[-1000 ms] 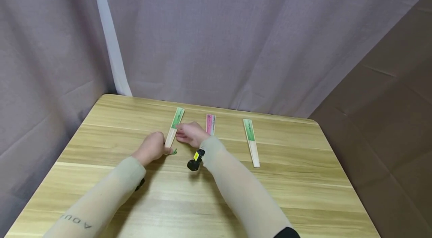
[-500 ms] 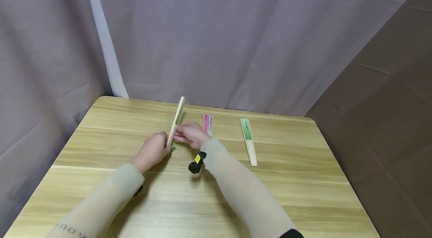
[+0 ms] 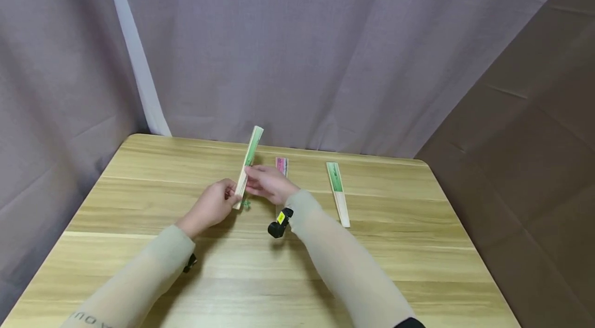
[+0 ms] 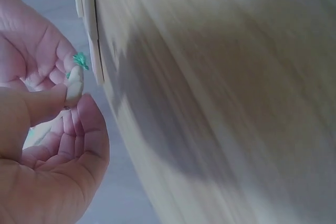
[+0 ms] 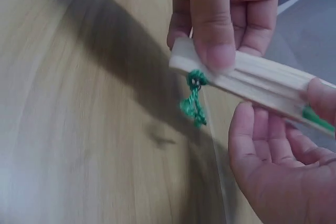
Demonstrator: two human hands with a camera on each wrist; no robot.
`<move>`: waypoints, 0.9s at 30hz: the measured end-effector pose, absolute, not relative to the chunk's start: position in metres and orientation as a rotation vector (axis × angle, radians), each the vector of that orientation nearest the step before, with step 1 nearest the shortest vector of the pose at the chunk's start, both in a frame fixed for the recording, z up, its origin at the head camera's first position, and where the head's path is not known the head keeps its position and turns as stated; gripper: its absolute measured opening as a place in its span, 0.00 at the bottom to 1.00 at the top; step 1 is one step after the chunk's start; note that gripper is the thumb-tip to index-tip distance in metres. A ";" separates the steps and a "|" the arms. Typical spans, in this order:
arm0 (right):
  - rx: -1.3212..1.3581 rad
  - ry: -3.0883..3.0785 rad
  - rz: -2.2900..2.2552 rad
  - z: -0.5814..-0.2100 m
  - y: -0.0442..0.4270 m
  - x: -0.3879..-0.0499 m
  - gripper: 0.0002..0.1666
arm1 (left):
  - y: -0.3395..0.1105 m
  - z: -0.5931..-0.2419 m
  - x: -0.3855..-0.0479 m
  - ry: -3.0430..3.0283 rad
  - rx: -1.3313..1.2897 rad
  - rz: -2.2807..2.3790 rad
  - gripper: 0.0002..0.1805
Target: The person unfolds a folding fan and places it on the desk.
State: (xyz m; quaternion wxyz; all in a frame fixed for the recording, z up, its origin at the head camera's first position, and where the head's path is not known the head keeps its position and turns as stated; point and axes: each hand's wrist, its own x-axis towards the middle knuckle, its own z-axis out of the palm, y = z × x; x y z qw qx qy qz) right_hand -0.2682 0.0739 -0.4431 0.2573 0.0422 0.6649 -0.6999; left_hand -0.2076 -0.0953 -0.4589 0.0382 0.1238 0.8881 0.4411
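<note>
A folded hand fan (image 3: 253, 144), pale wood with a green upper part, is held up off the table and tilted. My left hand (image 3: 214, 204) pinches its narrow lower end between thumb and fingers, plain in the right wrist view. Farther up, my right hand (image 3: 269, 183) holds the fan near where the green begins, thumb on one side and fingers beneath. From the pivot end hangs a green knotted cord (image 5: 193, 109). Behind the right hand, a pink folded fan (image 3: 281, 164) lies mostly covered. Another green folded fan (image 3: 338, 193) lies to the right.
The wooden table (image 3: 260, 281) has its far edge close behind the fans. Grey curtain (image 3: 297, 49) hangs beyond it, and brown cloth (image 3: 520, 162) closes off the right side. A black wrist camera (image 3: 280, 223) sits on the right sleeve.
Both hands have raised the left green fan off the table. It turned to show its narrow edge, then its green side came partly back into view.
</note>
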 end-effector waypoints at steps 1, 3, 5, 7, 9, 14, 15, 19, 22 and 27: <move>0.117 1.807 -1.890 -0.443 0.076 -0.269 0.20 | -0.095 -0.458 -0.208 2.711 0.368 1.369 0.07; 0.121 1.814 -1.883 -0.442 0.078 -0.269 0.18 | -0.094 -0.458 -0.208 2.696 0.356 1.386 0.06; 0.128 1.819 -1.887 -0.443 0.079 -0.270 0.16 | -0.093 -0.457 -0.209 2.684 0.338 1.399 0.06; 0.134 1.822 -1.896 -0.443 0.079 -0.271 0.15 | -0.092 -0.456 -0.210 2.675 0.330 1.413 0.07; 0.139 1.824 -1.915 -0.444 0.079 -0.271 0.16 | -0.092 -0.456 -0.211 2.660 0.319 1.438 0.08; 0.129 1.820 -1.942 -0.444 0.079 -0.271 0.18 | -0.092 -0.456 -0.213 2.526 0.226 1.594 0.09; 0.122 1.817 -1.943 -0.444 0.079 -0.271 0.18 | -0.093 -0.457 -0.214 2.490 0.201 1.629 0.09; 0.106 1.808 -1.942 -0.445 0.080 -0.273 0.18 | -0.093 -0.458 -0.215 2.384 0.141 1.714 0.10; 0.099 1.827 -1.934 -0.444 0.081 -0.273 0.18 | -0.093 -0.458 -0.216 2.392 0.136 1.707 0.11; 0.073 1.862 -1.916 -0.444 0.079 -0.272 0.17 | -0.092 -0.459 -0.218 2.434 0.130 1.708 0.10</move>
